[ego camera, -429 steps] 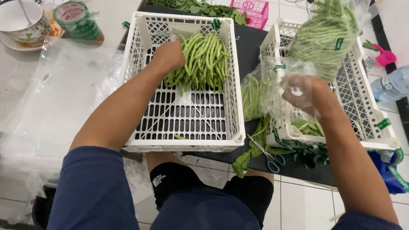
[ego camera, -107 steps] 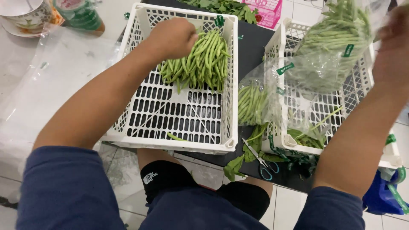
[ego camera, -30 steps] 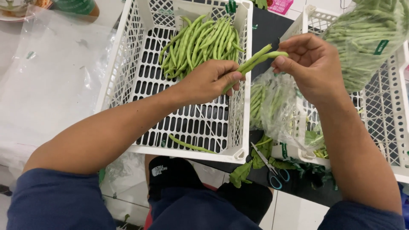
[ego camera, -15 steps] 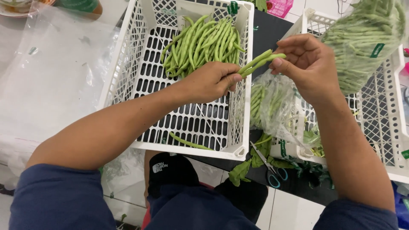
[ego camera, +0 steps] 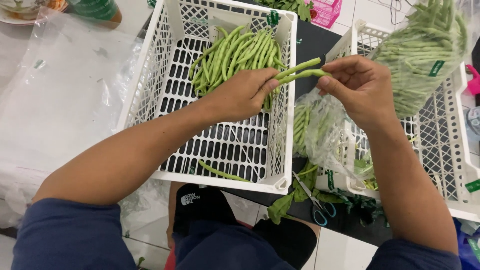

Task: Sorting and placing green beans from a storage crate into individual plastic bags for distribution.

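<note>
Two long green beans pinched between left hand and right hand, above right rim of white slatted plastic crate. Likely light, slightly bendy, snappable; best gripped near ends. Bean pile at far end inside.

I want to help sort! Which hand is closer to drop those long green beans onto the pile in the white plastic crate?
Probably the left hand. It grips the long green beans right above the white plastic crate, beside the bean pile. The right hand pinches their far tips outside the crate.
</note>
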